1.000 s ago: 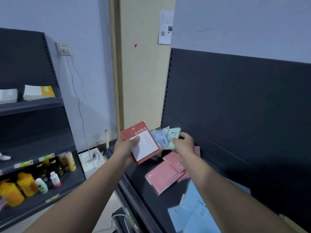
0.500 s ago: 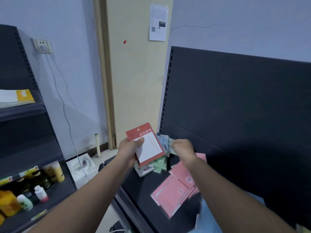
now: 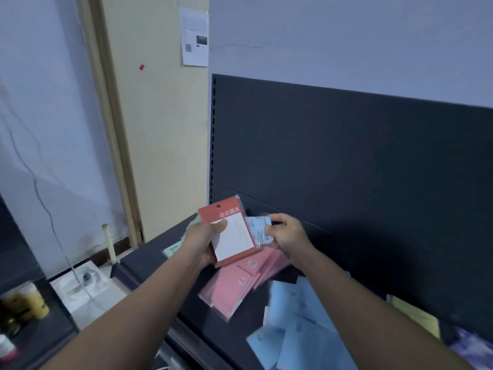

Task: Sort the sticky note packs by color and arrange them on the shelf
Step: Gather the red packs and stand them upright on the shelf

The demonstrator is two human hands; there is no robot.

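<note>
- Above the left end of the dark metal shelf (image 3: pixel 149 263), a red-carded sticky note pack with a white pad (image 3: pixel 232 233) is gripped by the left hand (image 3: pixel 201 241). The thumb is pressed on its face and the fingers are curled behind.
- The red header is printed "金榜题名", with a hang hole punched above; the pack is enclosed in a clear sleeve.
- A pale blue sticky note pack (image 3: pixel 258 231) is pinched in the curled fingers of the right hand (image 3: pixel 288 236); its label cannot be read.
- Pink packs (image 3: pixel 234 287) are piled on the shelf beneath the hands. Light blue packs (image 3: pixel 298 324) lie just beside them, a yellow pack (image 3: pixel 416 313) further right and a green pack (image 3: pixel 170 249) to the left.
- A white paper notice (image 3: pixel 194 40) is fixed to the wall; its text is illegible.
</note>
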